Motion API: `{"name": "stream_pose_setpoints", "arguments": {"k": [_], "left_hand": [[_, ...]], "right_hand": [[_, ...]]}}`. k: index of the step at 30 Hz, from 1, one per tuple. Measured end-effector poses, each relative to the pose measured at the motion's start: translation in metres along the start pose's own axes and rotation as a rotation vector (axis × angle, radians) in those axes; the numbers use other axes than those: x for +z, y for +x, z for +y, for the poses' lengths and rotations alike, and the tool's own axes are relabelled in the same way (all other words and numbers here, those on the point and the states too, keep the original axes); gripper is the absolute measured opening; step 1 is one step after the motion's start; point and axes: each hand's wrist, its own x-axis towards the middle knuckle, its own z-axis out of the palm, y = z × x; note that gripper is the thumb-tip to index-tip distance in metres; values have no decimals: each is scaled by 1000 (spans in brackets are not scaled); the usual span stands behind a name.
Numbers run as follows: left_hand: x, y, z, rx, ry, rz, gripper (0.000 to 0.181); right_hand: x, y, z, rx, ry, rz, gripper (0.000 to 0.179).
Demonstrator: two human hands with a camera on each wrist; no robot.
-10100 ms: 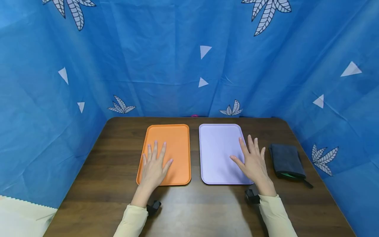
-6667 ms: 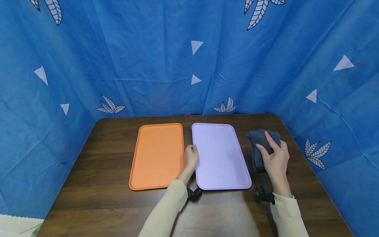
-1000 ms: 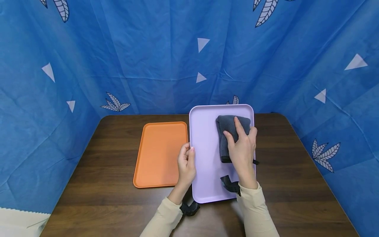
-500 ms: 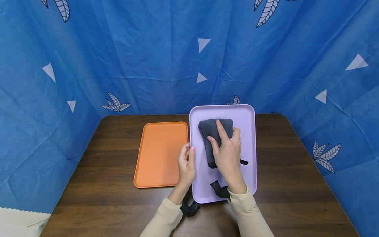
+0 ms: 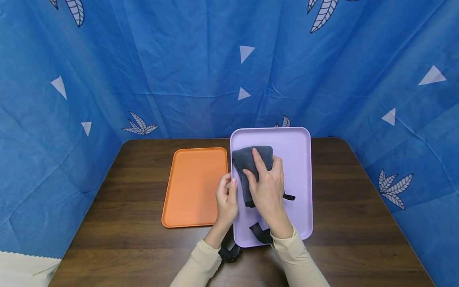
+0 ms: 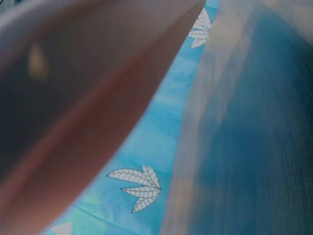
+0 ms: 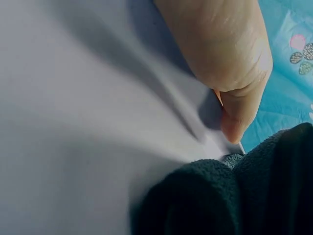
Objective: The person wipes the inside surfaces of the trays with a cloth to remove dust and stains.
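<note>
Well, the blue curtain (image 5: 179, 59), printed with white triangles and leafy sprigs, takes up the whole back, and before it spreads the brown wooden table (image 5: 362, 223). Up front comes the lilac tray (image 5: 295, 163), held raised and tipped, its far edge showing against the curtain! Just left of it, the orange tray (image 5: 195, 187) lies flat on the wood. Two cream sleeves (image 5: 301, 257) reach in from below. And the hands: near one another but apart, each with its own job. The right hand (image 5: 269, 193) grips the folded grey cloth (image 5: 244, 160), thumb and forefinger on top, pressed to the tray's face near its left rim. The left hand (image 5: 227, 201) pinches that very rim, thumb over the edge. Black wrist mounts (image 5: 261, 234) sit at both cuffs, and a little black strap (image 5: 289, 197) pokes out right of the gripping hand.
</note>
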Motion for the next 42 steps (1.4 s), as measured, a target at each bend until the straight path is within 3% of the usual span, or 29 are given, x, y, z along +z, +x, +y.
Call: {"name": "stream_pose_setpoints", "arguments": {"k": [14, 26, 42], "left_hand": [[2, -1, 2, -16, -33, 24, 18], [1, 0, 3, -50, -42, 28, 19], [-2, 1, 4, -72, -16, 59, 18]], "right_hand": [[-4, 2, 6, 17, 19, -16, 56], [-14, 4, 21, 79, 28, -16, 55], [-38, 3, 61, 268, 16, 5, 57]]}}
